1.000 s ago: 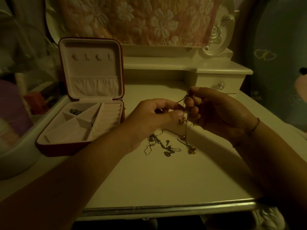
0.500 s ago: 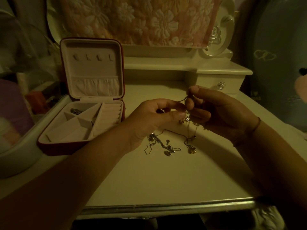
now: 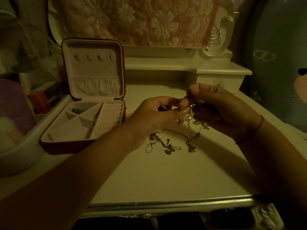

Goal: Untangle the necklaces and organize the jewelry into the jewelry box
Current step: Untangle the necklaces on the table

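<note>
Lettering, numbers, brand names: none legible on anything in view.

Signs and marks:
- Pair of interlinked hearts (image 3: 264, 55), drawn in pale outline on the dark blue-grey panel (image 3: 275, 27) at about 2 o'clock.
- Small pale marks lower on the same panel, toward 3 o'clock, too blurred to read.
- Oval pendant (image 3: 188, 117) hanging on a necklace (image 3: 189, 130) near the centre of the view. It has a dark face with a pale figure on it, too small to make out.
</note>
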Demonstrator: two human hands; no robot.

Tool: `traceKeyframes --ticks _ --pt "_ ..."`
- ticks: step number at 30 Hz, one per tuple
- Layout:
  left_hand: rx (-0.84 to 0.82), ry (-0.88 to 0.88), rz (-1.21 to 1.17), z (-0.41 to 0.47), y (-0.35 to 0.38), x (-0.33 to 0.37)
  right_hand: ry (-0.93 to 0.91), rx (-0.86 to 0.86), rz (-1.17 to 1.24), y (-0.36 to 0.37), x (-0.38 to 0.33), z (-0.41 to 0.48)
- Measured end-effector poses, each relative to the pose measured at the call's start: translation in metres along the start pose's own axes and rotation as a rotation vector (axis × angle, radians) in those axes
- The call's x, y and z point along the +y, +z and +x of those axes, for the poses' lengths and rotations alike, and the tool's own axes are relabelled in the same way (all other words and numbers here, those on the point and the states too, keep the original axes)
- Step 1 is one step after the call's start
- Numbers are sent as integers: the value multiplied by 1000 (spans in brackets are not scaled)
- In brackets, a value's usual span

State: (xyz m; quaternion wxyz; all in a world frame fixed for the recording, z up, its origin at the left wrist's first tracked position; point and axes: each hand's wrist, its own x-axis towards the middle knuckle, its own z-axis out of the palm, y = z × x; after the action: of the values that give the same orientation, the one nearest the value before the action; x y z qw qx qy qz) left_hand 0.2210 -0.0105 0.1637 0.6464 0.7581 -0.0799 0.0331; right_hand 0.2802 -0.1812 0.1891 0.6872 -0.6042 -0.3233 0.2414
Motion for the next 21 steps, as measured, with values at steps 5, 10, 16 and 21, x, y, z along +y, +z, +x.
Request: traceKeyframes --ticks 5,10,16,21 --pt "-39 -25 -9 0 1 0 -1 1 -25 2 -3 -2" --pt "-48 -34 -72 2 -2 0 -44 34 -3 -2 -7 -3" --pt "25 24 -112 3 -4 0 -105 77 173 -10 -12 -6" --pt "81 -5 -156 4 -6 0 -109 115 314 -16 -13 -7"
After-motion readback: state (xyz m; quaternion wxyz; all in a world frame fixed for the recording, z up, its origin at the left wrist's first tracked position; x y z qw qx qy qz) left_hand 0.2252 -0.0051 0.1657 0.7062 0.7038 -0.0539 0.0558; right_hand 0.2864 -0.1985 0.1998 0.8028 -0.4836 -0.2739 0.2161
